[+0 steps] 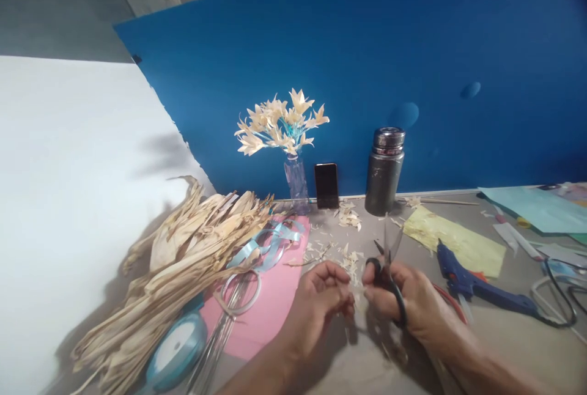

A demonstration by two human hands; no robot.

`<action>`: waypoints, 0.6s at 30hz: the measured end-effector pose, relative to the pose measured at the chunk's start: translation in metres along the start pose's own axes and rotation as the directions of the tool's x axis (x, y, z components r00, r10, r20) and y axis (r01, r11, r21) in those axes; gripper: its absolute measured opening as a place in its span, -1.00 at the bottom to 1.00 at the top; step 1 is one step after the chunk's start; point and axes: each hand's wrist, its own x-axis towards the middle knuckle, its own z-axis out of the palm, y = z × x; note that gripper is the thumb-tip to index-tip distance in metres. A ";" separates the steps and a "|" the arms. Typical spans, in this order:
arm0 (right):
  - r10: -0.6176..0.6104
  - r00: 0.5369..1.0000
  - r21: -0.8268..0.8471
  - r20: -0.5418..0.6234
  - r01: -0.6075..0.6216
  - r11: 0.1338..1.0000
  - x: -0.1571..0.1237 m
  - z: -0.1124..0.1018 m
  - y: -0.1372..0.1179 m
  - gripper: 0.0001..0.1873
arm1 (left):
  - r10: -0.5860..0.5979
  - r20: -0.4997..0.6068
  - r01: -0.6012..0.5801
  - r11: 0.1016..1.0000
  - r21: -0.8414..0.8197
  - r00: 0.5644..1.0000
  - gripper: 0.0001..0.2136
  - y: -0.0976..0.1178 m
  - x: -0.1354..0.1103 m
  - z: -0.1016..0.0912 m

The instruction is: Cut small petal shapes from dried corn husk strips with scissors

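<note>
One bundle of dried husks (pixel 183 260) fills the lower left of the frame. At bottom centre, the left hand (pixel 321 297) angles up and to the right, its fingers curled toward the thumb; whether they pinch anything cannot be told. Right of it, black-handled scissors (pixel 387 251) point upward, blades slightly parted, clasped in the right hand (pixel 410 303), fingers bent around the handles. A blue glue gun (pixel 477 288) lies at lower right.
</note>
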 end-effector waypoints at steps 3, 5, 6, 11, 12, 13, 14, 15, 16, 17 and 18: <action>0.001 0.988 0.098 -0.155 0.015 0.995 0.000 0.002 0.005 -0.67 | -0.041 0.020 0.042 0.995 -0.090 0.999 -0.76 -0.002 0.000 0.003; 0.006 0.978 0.111 -0.209 0.017 0.994 0.000 0.005 0.005 -0.64 | -0.056 0.017 0.058 0.993 -0.105 0.998 -0.73 -0.005 0.000 0.006; 0.015 0.977 0.112 -0.212 0.009 0.994 0.000 0.006 0.005 -0.64 | -0.059 0.012 0.060 0.992 -0.110 0.998 -0.72 -0.007 0.000 0.008; 0.048 0.984 0.180 -0.170 -0.017 0.983 -0.002 0.016 -0.002 -0.62 | -0.022 -0.025 0.019 0.992 -0.124 0.999 -0.69 -0.014 0.001 0.014; 0.052 0.985 0.185 -0.166 -0.021 0.983 -0.002 0.017 -0.003 -0.62 | -0.012 -0.032 0.008 0.992 -0.130 0.999 -0.69 -0.015 0.002 0.014; 0.056 0.985 0.183 -0.164 -0.025 0.983 -0.003 0.019 -0.003 -0.62 | -0.007 -0.037 0.002 0.990 -0.138 0.999 -0.70 -0.015 0.002 0.015; 0.057 0.985 0.178 -0.161 -0.028 0.984 -0.003 0.020 -0.004 -0.62 | -0.006 -0.039 0.000 0.989 -0.146 0.999 -0.71 -0.015 0.002 0.015; 0.053 0.985 0.171 -0.162 -0.025 0.985 -0.004 0.021 -0.004 -0.62 | -0.008 -0.040 0.001 0.989 -0.151 0.999 -0.71 -0.015 0.002 0.015; 0.047 0.986 0.159 -0.163 -0.021 0.987 -0.004 0.022 -0.004 -0.63 | -0.010 -0.045 0.003 0.988 -0.157 0.999 -0.72 -0.014 0.001 0.016; 0.041 0.986 0.142 -0.163 -0.017 0.990 -0.004 0.022 -0.003 -0.63 | -0.014 -0.052 0.006 0.987 -0.162 0.999 -0.73 -0.013 0.001 0.017; 0.033 0.987 0.118 -0.159 -0.014 0.993 -0.004 0.022 -0.002 -0.64 | -0.019 -0.059 0.009 0.987 -0.163 0.998 -0.74 -0.011 0.001 0.017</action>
